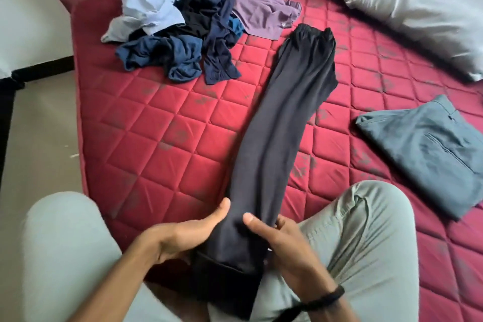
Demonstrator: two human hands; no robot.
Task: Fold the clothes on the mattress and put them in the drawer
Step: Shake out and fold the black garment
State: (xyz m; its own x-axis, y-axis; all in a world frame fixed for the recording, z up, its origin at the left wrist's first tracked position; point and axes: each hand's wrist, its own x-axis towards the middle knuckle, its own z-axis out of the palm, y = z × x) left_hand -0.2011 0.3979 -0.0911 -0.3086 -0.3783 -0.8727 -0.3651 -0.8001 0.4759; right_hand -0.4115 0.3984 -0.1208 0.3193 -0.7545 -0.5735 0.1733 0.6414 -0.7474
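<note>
At the near edge of the mattress (146, 123), the left hand (183, 235) and right hand (282, 240) gripped the cuff end of long, soft black trousers (282, 117), thumbs on top. These stretched lengthwise over red quilted diamonds toward a crumpled heap of clothes (188, 26); folded grey-blue trousers (431, 149) lay flat to the right.

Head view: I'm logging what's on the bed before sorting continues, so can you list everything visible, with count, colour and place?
Black trousers: one, laid lengthwise mid-mattress, waistband far, hems at the hands.
Folded trousers: one, grey-blue, right side of mattress.
Unfolded clothes pile: one heap, light blue, navy, black and purple pieces, far left of mattress.
Pillows: two, pale grey and beige, far right.
Mattress: one, red quilted.
Floor: beige, left of mattress.
Legs: two, pale green trousers, near edge.
Wristband: one, black, right wrist.
Left hand: grips the trouser hems.
Right hand: grips the trouser hems.
</note>
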